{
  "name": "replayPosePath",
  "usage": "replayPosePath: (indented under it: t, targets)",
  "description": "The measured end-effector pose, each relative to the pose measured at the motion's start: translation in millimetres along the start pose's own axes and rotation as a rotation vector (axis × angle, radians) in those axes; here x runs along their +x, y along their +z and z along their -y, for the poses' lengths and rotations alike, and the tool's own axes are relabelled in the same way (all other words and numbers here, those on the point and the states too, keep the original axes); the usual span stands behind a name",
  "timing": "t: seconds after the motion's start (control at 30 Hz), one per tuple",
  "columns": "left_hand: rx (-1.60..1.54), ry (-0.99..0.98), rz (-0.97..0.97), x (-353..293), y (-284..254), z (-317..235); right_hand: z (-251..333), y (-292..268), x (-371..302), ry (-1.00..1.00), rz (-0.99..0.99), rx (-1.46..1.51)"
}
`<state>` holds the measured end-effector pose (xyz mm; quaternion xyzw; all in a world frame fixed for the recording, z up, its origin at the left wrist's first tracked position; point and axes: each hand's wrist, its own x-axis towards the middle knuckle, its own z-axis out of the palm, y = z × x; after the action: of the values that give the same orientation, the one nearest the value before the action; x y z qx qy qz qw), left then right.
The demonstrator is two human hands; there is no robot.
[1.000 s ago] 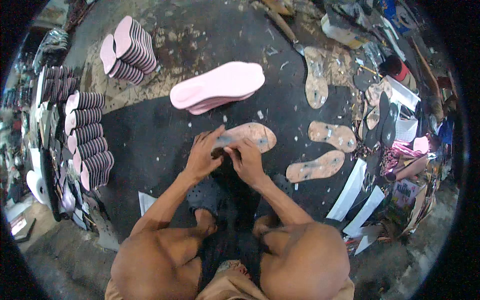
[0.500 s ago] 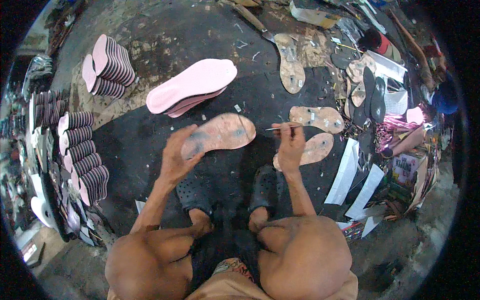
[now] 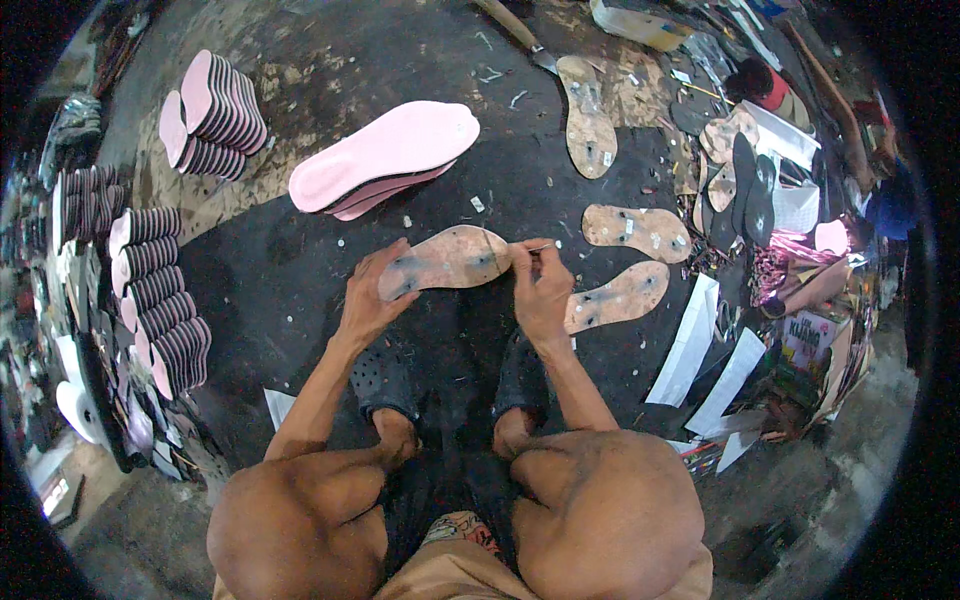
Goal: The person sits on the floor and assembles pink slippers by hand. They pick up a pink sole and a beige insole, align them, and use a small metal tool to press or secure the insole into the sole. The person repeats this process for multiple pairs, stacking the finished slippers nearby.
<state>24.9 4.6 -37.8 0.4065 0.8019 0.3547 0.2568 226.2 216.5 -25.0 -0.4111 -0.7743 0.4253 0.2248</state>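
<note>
One tan insole template (image 3: 455, 257) held over black mat (image 3: 270, 280) | left hand (image 3: 375, 295): fingers clamped on its left end | right hand (image 3: 540, 290): fingers pinching thin pale sliver (image 3: 541, 247) by its right end | pink insole stack (image 3: 385, 155) beyond | right hand partly hides loose template (image 3: 625, 296) | paper strips (image 3: 687, 340) farther right

A flat, tan, sole-shaped piece with a mottled, worn surface (image 3: 450, 258) sits at the centre of the frame, broad face upward. It slants slightly, its right end higher in the picture than its left. Grey-blue smudges darken the left part, and a small dark spot marks the right. Just right of it, near the frame's centre, shows a thin, pale, narrow sliver (image 3: 541, 246), roughly level, its material too small to tell.
</note>
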Motion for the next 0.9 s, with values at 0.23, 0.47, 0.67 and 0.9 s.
replayPosePath:
  t: [0.23, 0.47, 0.67, 0.9]
  targets:
    - [-0.081, -0.016, -0.004, -3, -2, 8, 28, 23, 0, -0.214, 0.069, 0.084]
    - [-0.061, -0.047, 0.025, 4, -4, 1, 49, 96, 10, -0.411, 0.303, 0.084]
    - [0.039, 0.085, 0.032, -4, 4, 1, 26, 80, -28, -0.273, 0.319, 0.061]
    - [0.190, 0.263, -0.333, 58, -99, -85, 82, -20, 33, -0.198, -0.210, 0.388]
